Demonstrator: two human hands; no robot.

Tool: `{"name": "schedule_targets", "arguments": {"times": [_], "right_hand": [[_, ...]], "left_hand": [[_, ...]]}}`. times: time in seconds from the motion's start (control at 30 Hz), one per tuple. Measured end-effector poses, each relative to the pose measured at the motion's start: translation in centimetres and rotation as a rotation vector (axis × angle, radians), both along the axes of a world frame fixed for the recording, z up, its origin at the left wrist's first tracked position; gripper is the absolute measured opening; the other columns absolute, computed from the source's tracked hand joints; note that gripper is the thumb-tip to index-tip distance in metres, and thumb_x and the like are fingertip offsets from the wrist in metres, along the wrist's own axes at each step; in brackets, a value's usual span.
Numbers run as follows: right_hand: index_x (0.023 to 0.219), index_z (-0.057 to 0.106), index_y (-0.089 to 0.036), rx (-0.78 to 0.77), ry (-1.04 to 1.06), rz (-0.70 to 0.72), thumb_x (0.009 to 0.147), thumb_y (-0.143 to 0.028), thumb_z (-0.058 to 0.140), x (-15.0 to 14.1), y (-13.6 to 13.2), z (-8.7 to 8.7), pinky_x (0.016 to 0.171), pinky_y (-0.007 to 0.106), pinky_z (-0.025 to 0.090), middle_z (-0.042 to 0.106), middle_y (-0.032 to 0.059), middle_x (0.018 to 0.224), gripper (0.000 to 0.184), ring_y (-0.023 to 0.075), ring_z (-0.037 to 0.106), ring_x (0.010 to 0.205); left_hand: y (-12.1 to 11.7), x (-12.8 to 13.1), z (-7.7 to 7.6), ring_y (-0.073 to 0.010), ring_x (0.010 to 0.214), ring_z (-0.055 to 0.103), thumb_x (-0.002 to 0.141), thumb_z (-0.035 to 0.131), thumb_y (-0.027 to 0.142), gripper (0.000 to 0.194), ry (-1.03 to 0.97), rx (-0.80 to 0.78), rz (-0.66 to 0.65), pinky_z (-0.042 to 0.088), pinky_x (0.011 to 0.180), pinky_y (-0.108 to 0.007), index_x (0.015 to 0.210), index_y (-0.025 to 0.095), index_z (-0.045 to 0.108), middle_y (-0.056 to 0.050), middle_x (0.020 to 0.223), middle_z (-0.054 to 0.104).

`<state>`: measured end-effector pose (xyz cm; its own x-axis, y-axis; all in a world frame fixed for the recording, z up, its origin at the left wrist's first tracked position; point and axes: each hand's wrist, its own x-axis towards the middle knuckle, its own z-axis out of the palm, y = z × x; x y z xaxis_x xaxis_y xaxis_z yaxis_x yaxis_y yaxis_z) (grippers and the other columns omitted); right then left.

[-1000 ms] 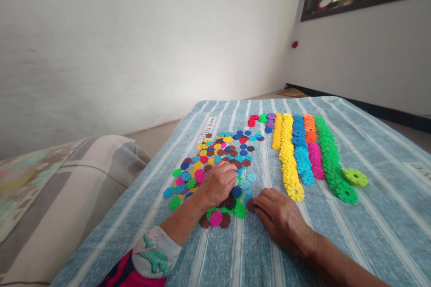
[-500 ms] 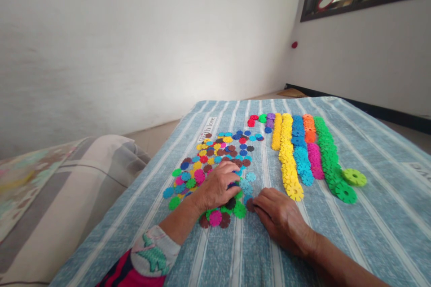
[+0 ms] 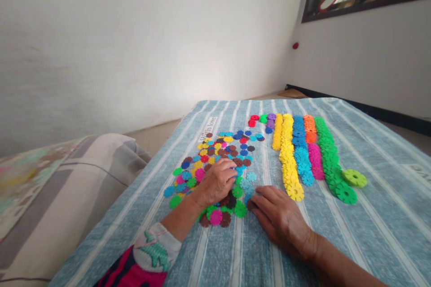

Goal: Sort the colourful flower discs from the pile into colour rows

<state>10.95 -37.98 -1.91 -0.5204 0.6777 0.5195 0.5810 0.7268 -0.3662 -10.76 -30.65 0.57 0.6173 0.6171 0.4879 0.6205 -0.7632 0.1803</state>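
Note:
My left hand (image 3: 217, 181) rests over a loose spread of colourful plastic snowflake discs, its fingers curled down and closed. Whatever sits under those fingertips is hidden. Beside it on the right, my right hand (image 3: 283, 217) lies low on the cloth, fingers together, its tips on the edge of a brown snowflake disc (image 3: 250, 204). Around the hands are a black disc (image 3: 231, 200), a pink disc (image 3: 216, 218), a green disc (image 3: 240, 209) and pale blue discs (image 3: 247, 184), some overlapping.
Overlapping rows stand to the right: a long yellow row (image 3: 288, 157), a blue row (image 3: 299, 132), orange discs (image 3: 309, 128), a magenta row (image 3: 315, 161) and a green row (image 3: 326, 152). A large lime disc (image 3: 354, 177) leans there. Striped cloth (image 3: 134, 237) covers the table; a draped seat (image 3: 97, 170) is left.
My left hand has shifted slightly left and its fingers have drawn in, showing more green and black discs. My right hand has edged slightly left over the brown disc.

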Motion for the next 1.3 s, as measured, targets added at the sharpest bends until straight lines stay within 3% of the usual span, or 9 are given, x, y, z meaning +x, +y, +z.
{"name": "schedule_targets", "arguments": {"times": [0.1,0.23,0.4,0.83,1.1,1.3], "right_hand": [[0.124,0.056,-0.017,0.004,-0.139,0.019,0.092,-0.026,0.056,-0.2,-0.2,0.1,0.095,0.050,0.042,0.056,0.0123,0.131,0.033,0.0331,0.047,0.122],[0.138,0.045,-0.020,-0.044,-0.279,0.054,0.091,-0.039,0.060,-0.5,-0.2,-0.1,0.104,0.056,0.035,0.045,0.0095,0.145,0.053,0.0347,0.035,0.134],[0.136,0.049,-0.021,-0.069,-0.288,0.018,0.094,-0.047,0.055,-0.7,-0.2,-0.6,0.107,0.056,0.033,0.047,0.0107,0.144,0.050,0.0341,0.035,0.135],[0.128,0.057,-0.016,-0.038,-0.266,-0.117,0.090,-0.039,0.064,-1.1,-0.5,-0.5,0.104,0.056,0.036,0.051,0.0166,0.139,0.045,0.0354,0.044,0.129],[0.126,0.057,-0.017,-0.028,-0.250,-0.112,0.090,-0.037,0.063,-1.0,-0.5,-0.5,0.103,0.055,0.038,0.053,0.0156,0.136,0.042,0.0344,0.046,0.127],[0.126,0.057,-0.018,-0.028,-0.232,-0.110,0.090,-0.035,0.063,-0.9,-0.4,-0.8,0.103,0.054,0.038,0.053,0.0148,0.136,0.040,0.0338,0.046,0.127]], "left_hand": [[-0.2,0.1,-0.1,-0.0229,0.108,0.057,0.083,0.056,0.011,0.014,0.005,-0.017,-0.004,0.049,0.097,-0.042,0.083,0.017,0.069,-0.009,0.104,0.067],[-0.3,0.2,-0.2,-0.0259,0.119,0.052,0.081,0.058,0.012,0.015,0.059,-0.081,0.012,0.045,0.102,-0.047,0.088,0.017,0.070,-0.010,0.115,0.064],[-0.5,0.2,-0.1,-0.0285,0.128,0.045,0.081,0.059,0.014,0.019,0.150,-0.132,0.035,0.039,0.107,-0.050,0.096,0.018,0.070,-0.012,0.128,0.059],[-0.7,0.3,0.1,-0.0294,0.131,0.043,0.080,0.059,0.011,0.021,0.142,-0.226,0.061,0.034,0.111,-0.051,0.098,0.015,0.066,-0.014,0.131,0.057],[-0.9,0.5,0.5,-0.0244,0.126,0.050,0.075,0.062,0.008,0.011,-0.050,-0.268,0.056,0.040,0.109,-0.043,0.076,0.018,0.057,-0.010,0.122,0.064],[-0.9,0.0,1.2,-0.0229,0.127,0.050,0.073,0.060,0.005,0.013,-0.004,-0.326,0.008,0.040,0.108,-0.041,0.069,0.017,0.057,-0.008,0.124,0.064]]}}
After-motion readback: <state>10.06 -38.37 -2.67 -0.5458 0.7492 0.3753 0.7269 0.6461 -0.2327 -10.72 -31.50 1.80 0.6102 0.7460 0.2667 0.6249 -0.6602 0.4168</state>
